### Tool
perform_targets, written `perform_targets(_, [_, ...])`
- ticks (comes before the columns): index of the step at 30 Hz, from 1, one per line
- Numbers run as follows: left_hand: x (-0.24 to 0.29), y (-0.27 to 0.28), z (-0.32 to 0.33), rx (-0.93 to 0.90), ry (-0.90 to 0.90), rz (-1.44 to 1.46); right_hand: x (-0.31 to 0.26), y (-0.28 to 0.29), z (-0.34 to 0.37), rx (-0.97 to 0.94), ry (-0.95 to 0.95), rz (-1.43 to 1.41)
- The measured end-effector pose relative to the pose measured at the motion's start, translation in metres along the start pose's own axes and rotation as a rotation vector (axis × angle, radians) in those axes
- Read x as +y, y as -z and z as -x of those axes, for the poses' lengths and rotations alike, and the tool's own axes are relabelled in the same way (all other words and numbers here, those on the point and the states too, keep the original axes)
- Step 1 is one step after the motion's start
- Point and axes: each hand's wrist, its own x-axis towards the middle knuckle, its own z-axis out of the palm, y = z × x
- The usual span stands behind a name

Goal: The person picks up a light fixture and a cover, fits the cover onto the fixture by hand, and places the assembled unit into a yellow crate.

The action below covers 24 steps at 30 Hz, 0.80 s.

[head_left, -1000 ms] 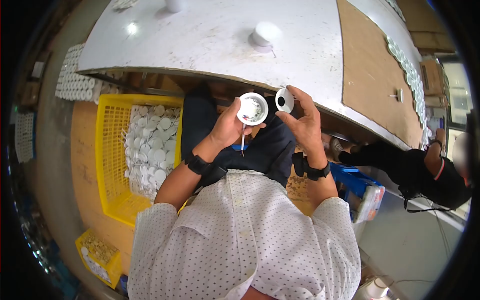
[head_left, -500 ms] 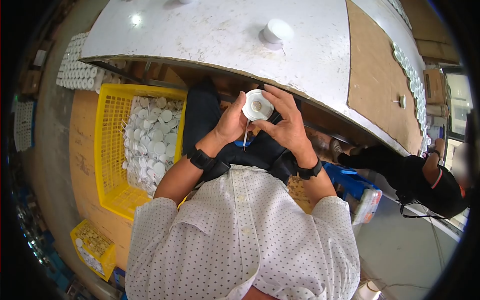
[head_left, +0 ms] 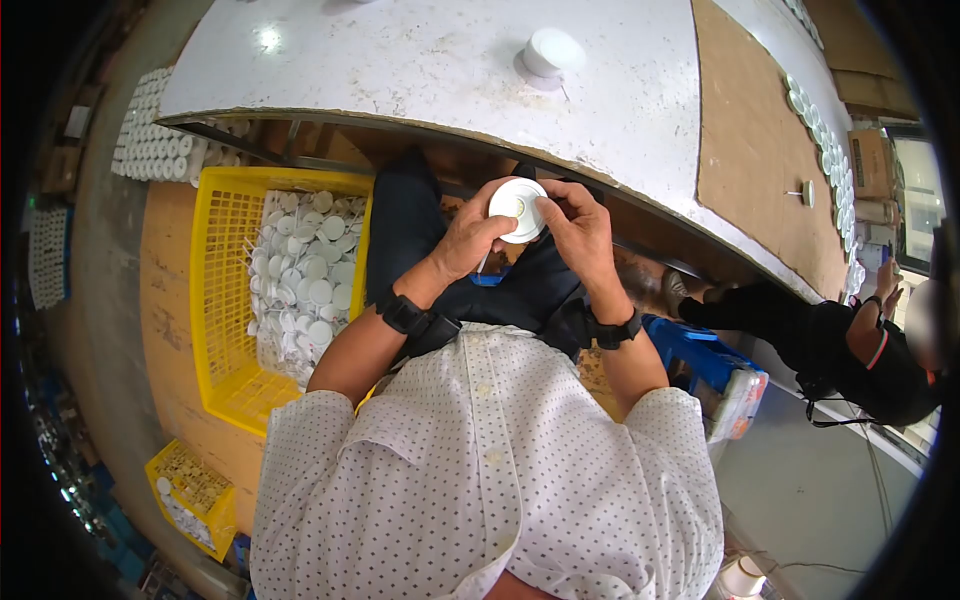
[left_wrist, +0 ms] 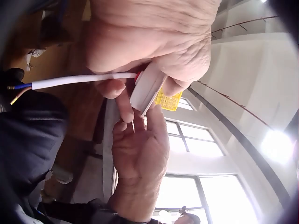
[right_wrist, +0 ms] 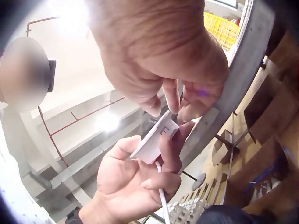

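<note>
Your head view looks down from above; both wrist views face, close up, the same round, white, plastic-looking fixture.

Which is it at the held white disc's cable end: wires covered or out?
Out: in the left wrist view, a blue wire and a brownish wire extend past the white sheath.

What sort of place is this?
Probably a small light-assembly workshop: a yellow crate holds many white round parts, more round pieces are lined up on a worktable, and the held piece has a cable.
</note>
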Motion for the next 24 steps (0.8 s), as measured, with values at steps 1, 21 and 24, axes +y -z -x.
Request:
perform_targets(1, [-0.001,0.001,0.0,-0.003,0.005,-0.034,0.0,-0.001,0.001,0.0,-0.001,-0.002])
perform_targets(21, [0.005,-0.006,0.004,0.035,-0.046,-0.166,0.003,-0.011,0.004,0.084,0.02,0.176])
perform_targets(24, [0.004,-0.006,0.004,0.035,-0.049,-0.157,0.002,-0.011,0.004,0.081,0.013,0.182])
